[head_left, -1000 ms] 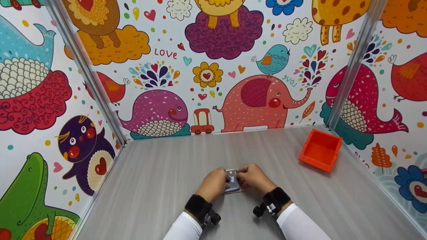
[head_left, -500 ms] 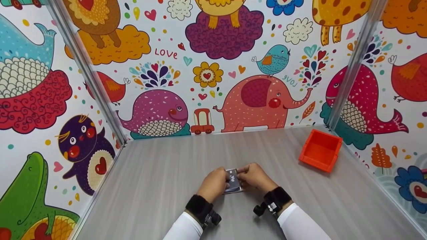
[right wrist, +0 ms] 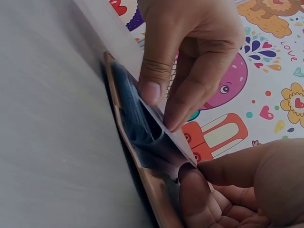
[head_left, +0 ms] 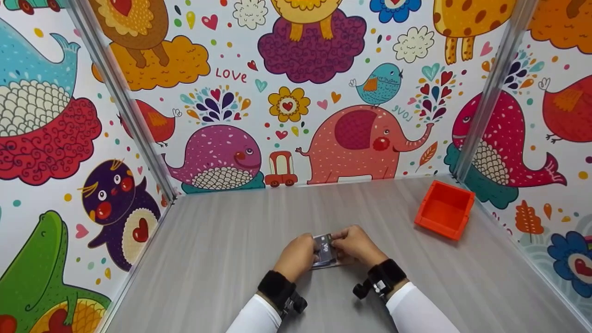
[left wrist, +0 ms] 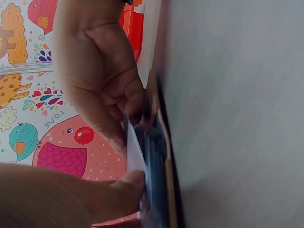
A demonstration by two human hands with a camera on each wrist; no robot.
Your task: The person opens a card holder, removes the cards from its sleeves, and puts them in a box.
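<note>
A small card holder (head_left: pixel 344 262) with a brown cover and a stack of clear sleeves lies on the table, opened. On top of it is a dark card (head_left: pixel 326 249) marked "Vip". My left hand (head_left: pixel 296 256) holds the holder's left side, its thumb and fingers pinching the top sleeve and card, seen in the right wrist view. At the right edge, my right hand (head_left: pixel 360 245) pinches the corner of the raised top sleeve between thumb and index finger (right wrist: pixel 232 166). The brown cover (right wrist: pixel 121 111) lies beneath the stack. Whether the card is fully inside the sleeve cannot be told.
An orange plastic bin (head_left: pixel 445 210) stands at the back right of the grey table (head_left: pixel 222 240). Walls with cartoon animal prints (head_left: pixel 222 157) enclose the table at the back and both sides, joined by metal corner posts (head_left: pixel 122 97).
My right hand has shifted slightly to the right with the sleeve's edge, and more of the brown cover shows beneath. My left hand stays nearly in place.
</note>
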